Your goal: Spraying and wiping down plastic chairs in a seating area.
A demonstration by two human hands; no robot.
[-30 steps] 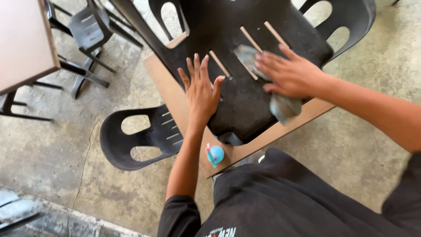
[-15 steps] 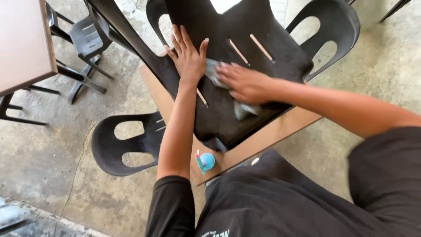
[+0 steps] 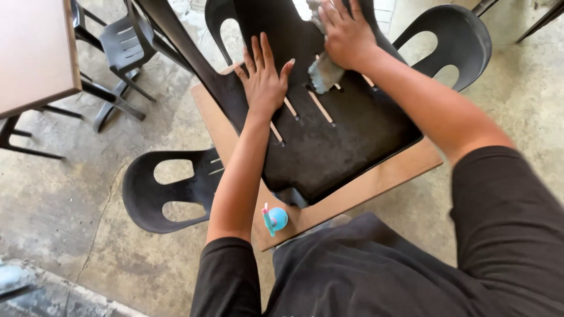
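A grey cloth [image 3: 322,71] is pressed under the right hand [image 3: 348,36], fingers curled down on it, at the top centre of the frame against the black plastic chair [image 3: 341,141]. The chair is steadied on the wooden table [image 3: 376,182] by the left hand [image 3: 264,79], laid flat with fingers spread. Compared with half a second earlier, cloth and right hand are further up the chair.

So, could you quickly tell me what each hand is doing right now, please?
Left hand: open, fingers spread, flat on the black chair, holding nothing.
Right hand: pressing a grey cloth onto the chair; its grip cannot be told.
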